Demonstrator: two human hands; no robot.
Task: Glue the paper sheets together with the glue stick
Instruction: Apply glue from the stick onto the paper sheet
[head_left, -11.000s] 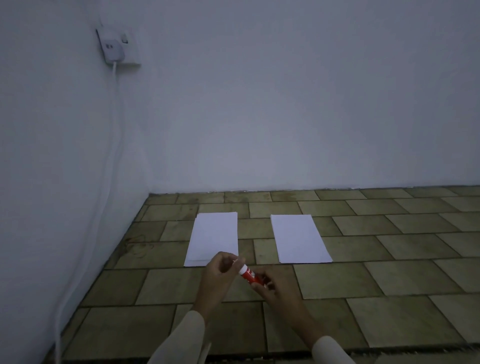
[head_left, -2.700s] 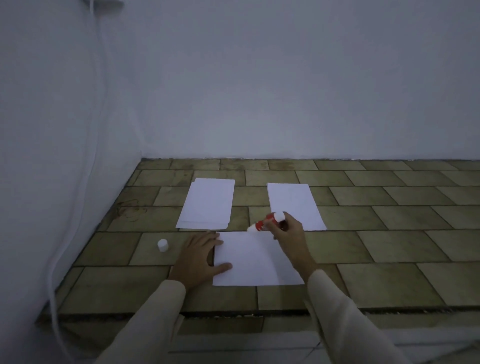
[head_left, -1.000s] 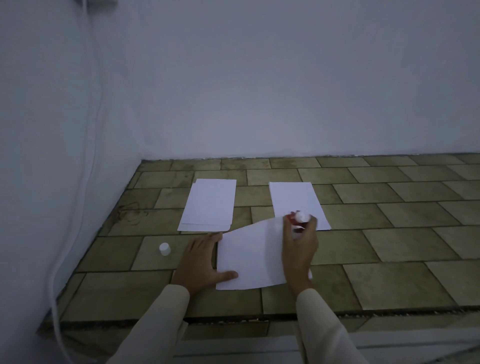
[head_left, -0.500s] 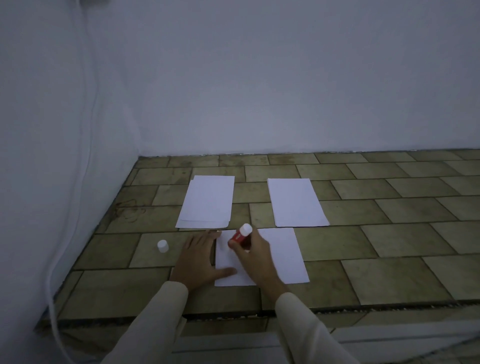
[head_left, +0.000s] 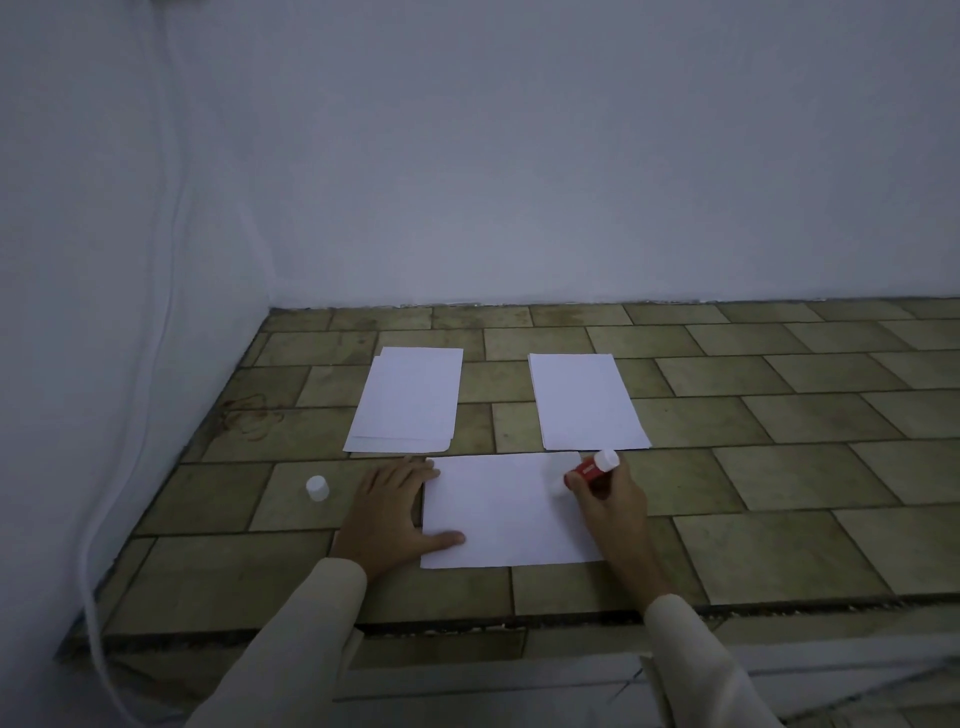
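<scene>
While your left hand presses the sheet with fingers spread flat, your right hand grips the glue stick.

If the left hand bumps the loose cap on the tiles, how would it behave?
The cap looks small, so probably light and easily knocked. It stands on end, apart from the left hand, so a nudge likely slides it; once tipped, its round side may roll.
</scene>
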